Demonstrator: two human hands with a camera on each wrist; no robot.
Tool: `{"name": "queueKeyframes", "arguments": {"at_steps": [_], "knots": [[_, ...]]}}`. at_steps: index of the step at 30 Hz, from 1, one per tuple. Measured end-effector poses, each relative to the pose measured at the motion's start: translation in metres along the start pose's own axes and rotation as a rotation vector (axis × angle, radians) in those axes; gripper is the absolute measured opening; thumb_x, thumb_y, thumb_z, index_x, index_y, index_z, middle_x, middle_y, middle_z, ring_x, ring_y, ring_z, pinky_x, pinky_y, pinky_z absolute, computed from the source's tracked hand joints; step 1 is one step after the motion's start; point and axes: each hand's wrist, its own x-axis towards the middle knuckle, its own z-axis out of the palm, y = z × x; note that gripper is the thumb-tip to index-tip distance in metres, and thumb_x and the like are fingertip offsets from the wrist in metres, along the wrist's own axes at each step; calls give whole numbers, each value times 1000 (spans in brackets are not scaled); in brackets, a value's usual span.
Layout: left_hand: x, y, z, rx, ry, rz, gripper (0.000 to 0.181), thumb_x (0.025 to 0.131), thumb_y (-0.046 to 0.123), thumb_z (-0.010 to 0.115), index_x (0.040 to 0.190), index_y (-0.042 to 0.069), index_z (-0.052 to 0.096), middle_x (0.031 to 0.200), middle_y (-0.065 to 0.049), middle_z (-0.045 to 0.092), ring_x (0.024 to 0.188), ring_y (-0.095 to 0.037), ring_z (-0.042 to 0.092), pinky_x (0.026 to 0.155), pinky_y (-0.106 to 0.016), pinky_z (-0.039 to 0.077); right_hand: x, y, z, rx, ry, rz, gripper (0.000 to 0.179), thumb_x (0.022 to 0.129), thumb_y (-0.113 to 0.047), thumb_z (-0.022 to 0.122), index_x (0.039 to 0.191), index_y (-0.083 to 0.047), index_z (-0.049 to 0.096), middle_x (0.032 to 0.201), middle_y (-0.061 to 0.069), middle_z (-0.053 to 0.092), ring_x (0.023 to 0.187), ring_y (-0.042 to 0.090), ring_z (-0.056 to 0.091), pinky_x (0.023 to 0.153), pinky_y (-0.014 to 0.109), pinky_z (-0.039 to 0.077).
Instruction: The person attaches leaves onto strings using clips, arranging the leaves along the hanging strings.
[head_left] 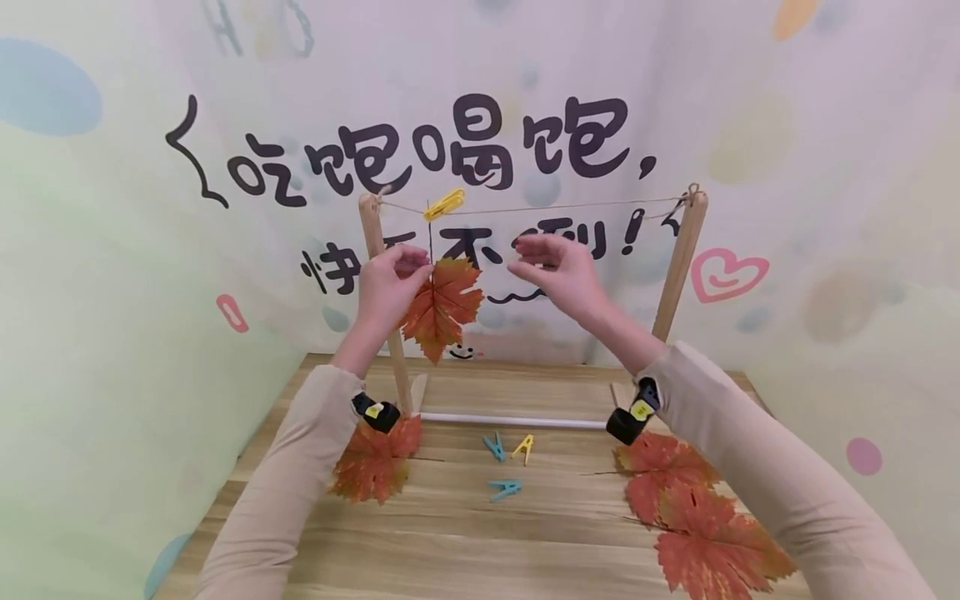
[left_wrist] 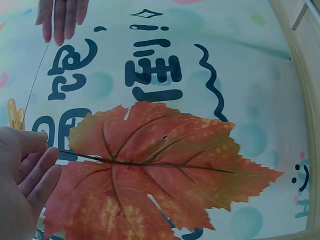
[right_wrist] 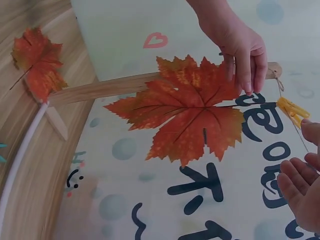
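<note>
An orange-red maple leaf (head_left: pixel 442 307) hangs by its dark stem from a yellow clothespin (head_left: pixel 446 204), which is clipped on a thin string (head_left: pixel 555 206). My left hand (head_left: pixel 393 279) is beside the stem, just above the leaf blade; its fingers are loosely bent. In the right wrist view the left fingertips (right_wrist: pixel 246 87) sit close to the stem without closing round it. My right hand (head_left: pixel 558 271) hovers below the string, right of the leaf, fingers and thumb apart, holding nothing. The leaf (left_wrist: pixel 150 165) fills much of the left wrist view.
Two wooden posts (head_left: pixel 678 267) carry the string, with a white rod (head_left: pixel 517 420) between their bases. Blue clothespins (head_left: pixel 506 489) and a yellow one (head_left: pixel 523 449) lie on the wooden table (head_left: pixel 450 550). More leaves lie at left (head_left: pixel 378 458) and right (head_left: pixel 712 542).
</note>
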Motion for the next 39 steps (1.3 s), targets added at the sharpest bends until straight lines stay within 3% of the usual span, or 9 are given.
{"name": "queueKeyframes", "arguments": {"at_steps": [6,13,21,26,36,39], "knots": [[-13,-16,7,-16,-38,-3,17,80,8,68,95,-1,65,89,-13,67,79,-22,64,76,-31,52,-25,27,1,-17,-73,14,43,82,-16,67,119,1,55,115,16,59,101,24,59,85,29,48],[-35,-38,17,-42,-128,-28,13,81,8,67,91,0,65,87,-13,66,78,-22,63,73,-34,52,-56,61,8,-6,-100,35,41,80,-11,69,115,4,56,113,18,60,100,27,59,84,29,49],[-57,-63,19,-13,-161,-45,12,79,6,68,89,-1,66,84,-15,67,75,-25,64,69,-36,53,-86,97,23,-6,-122,60,39,81,-9,68,115,5,57,111,19,60,100,30,59,83,32,50],[-73,-79,22,-17,-216,-66,12,80,4,67,90,-2,65,84,-15,67,77,-25,64,69,-33,53,-102,119,31,17,-143,51,40,81,-12,68,116,4,56,112,19,60,102,32,56,87,42,47],[-112,-104,30,40,-387,-183,15,82,2,65,96,-1,65,89,-11,66,82,-23,63,73,-34,52,-130,153,45,50,-210,69,43,82,-11,67,119,4,54,113,20,59,104,34,55,88,46,45],[-120,-109,33,44,-394,-195,14,80,2,66,94,-1,66,87,-11,67,80,-23,63,72,-34,53,-138,162,50,81,-213,62,42,81,-8,66,119,6,53,112,21,58,104,34,55,87,47,45]]}}
